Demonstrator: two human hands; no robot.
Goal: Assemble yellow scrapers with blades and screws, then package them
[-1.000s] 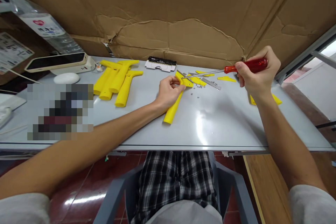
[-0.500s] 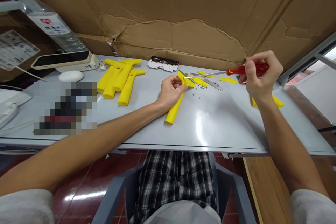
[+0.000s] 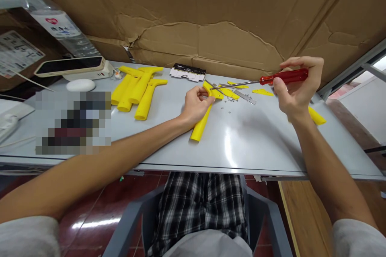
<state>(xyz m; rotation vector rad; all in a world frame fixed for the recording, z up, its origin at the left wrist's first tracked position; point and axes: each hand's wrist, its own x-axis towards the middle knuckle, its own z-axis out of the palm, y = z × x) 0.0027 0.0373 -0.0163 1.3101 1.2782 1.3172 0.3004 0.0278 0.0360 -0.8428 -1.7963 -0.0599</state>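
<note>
My left hand [image 3: 193,107] is closed around the head of a yellow plastic handle [image 3: 200,127], whose round grip slants down toward me on the table. In my right hand [image 3: 298,98] is a screwdriver with a red handle [image 3: 283,77], its thumb below and its fingers loosened along the top. The shaft reaches left, and its tip meets the head of the yellow handle. Just right of my left hand lie flat yellow cover pieces [image 3: 262,92], metal blades [image 3: 247,98] and several small screws [image 3: 229,112]. Whether a screw sits under the tip is too small to tell.
More yellow handles [image 3: 146,98] are piled on the left, and a yellow piece [image 3: 316,116] lies beyond my right wrist. A small black-and-white box [image 3: 187,73] stands by the cardboard [image 3: 211,40]. Phone [image 3: 72,66], white mouse [image 3: 80,85] and bottle [image 3: 60,28] are at far left.
My right fingers have loosened and shifted on the screwdriver's red handle, with the thumb now lower and more to the left. The left hand and its yellow handle stay in place.
</note>
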